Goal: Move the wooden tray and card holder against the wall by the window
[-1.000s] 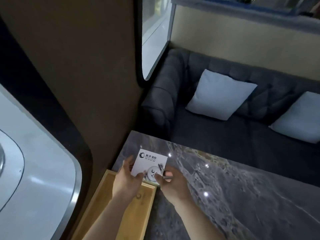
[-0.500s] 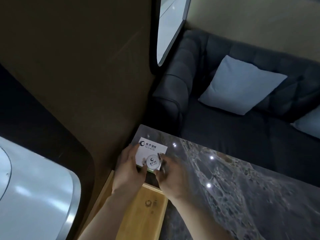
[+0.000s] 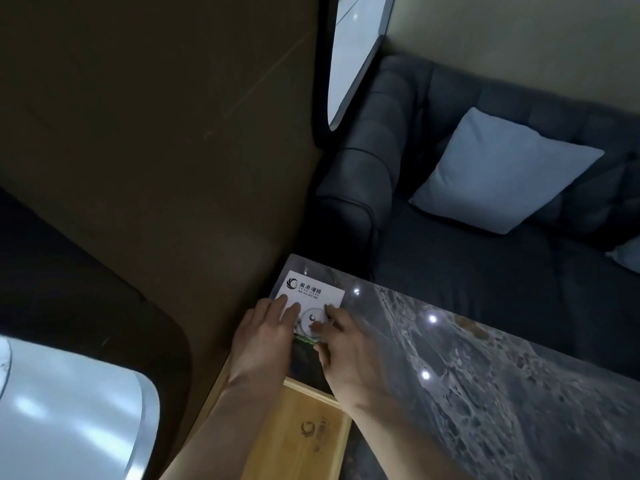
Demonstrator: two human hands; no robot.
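The card holder (image 3: 313, 293), a white card with a dark logo and a round disc at its front, stands at the far left corner of the marble table (image 3: 485, 368), close to the brown wall. My left hand (image 3: 265, 336) grips its left side and my right hand (image 3: 346, 348) grips its right side at the disc. The wooden tray (image 3: 304, 434), light wood with a printed logo, lies along the wall just nearer to me, under my forearms. A strip of bare table separates tray and card holder.
A brown wall (image 3: 156, 150) runs along the table's left edge, with one window (image 3: 349, 53) above the sofa and another (image 3: 69, 410) at lower left. A dark grey sofa (image 3: 450, 265) with a pale blue cushion (image 3: 502, 171) lies beyond the table.
Both hands carried the card holder from above the tray's far end forward into the table's far left corner. The head camera tilted and moved closer; the tray stayed in place.
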